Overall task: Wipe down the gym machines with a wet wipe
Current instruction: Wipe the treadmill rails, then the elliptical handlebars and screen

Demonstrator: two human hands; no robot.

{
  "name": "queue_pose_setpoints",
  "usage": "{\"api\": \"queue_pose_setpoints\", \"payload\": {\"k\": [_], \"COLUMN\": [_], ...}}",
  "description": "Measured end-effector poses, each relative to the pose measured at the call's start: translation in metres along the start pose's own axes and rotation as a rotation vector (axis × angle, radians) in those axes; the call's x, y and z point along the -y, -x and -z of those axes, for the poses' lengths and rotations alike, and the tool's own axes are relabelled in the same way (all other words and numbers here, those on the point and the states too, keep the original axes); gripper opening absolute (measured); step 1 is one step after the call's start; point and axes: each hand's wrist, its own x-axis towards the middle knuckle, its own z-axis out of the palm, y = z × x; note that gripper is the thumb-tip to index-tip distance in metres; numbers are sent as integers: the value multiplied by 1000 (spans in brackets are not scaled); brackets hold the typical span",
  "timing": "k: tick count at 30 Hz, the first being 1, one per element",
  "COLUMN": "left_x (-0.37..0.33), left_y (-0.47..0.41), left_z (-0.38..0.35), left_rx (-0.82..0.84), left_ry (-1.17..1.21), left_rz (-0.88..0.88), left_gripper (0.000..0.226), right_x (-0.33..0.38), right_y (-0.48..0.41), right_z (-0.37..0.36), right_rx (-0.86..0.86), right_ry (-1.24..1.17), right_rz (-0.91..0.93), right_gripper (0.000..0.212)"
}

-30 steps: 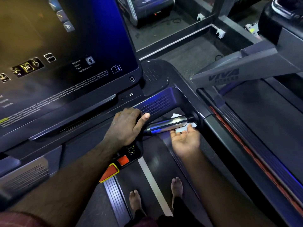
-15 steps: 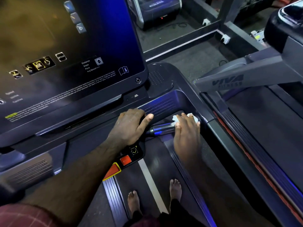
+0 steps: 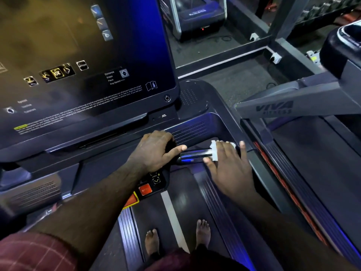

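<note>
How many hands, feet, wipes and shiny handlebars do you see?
Hands: 2, left hand and right hand
Bare feet: 2
White wipe: 1
Shiny handlebar: 1
Total: 6

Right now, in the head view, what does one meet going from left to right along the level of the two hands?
Left hand → metal grip bar → right hand, pressing the wet wipe onto the bar → belt of the neighbouring treadmill.
</note>
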Motion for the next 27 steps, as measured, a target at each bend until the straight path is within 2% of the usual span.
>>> {"api": "queue_pose_setpoints", "payload": {"k": [2, 5, 7, 10, 14, 17, 19, 21, 23, 27], "left_x": [0, -2, -1, -4, -4, -6, -6, -7, -8, -5], "left_y": [-2, -1, -1, 1, 1, 0, 1, 3, 2, 1], "left_z": [1, 1, 1, 3, 4, 4, 5, 6, 7, 5], "left_rx": [20, 22, 11, -2, -4, -2, 1, -2, 0, -5], "left_ry": [-38, -45, -51, -71, -107, -125, -114, -102, -99, -93], "left_rz": [4, 25, 26, 28, 41, 37, 35, 39, 46, 38], "left_gripper": [87, 90, 86, 71, 70, 65, 58, 53, 53, 54], "right_x": [21, 49, 38, 1, -1, 9, 9, 6, 1, -2], "right_y": [1, 8, 8, 6, 4, -15, -24, -22, -13, -12], "right_z": [1, 2, 8, 5, -6, -5, 3, 3, 1, -2], "right_rx": [-14, 13, 49, 28, 6, -14, 31, 46, 37, 10], "right_ry": [-107, -235, -190, -133, -140, -164, -178, -218, -278, -266], "right_rz": [-2, 227, 309, 165, 65, 49, 47, 117, 176, 144], "right_gripper": [74, 65, 64, 69, 72, 66, 72, 67, 59, 59]}}
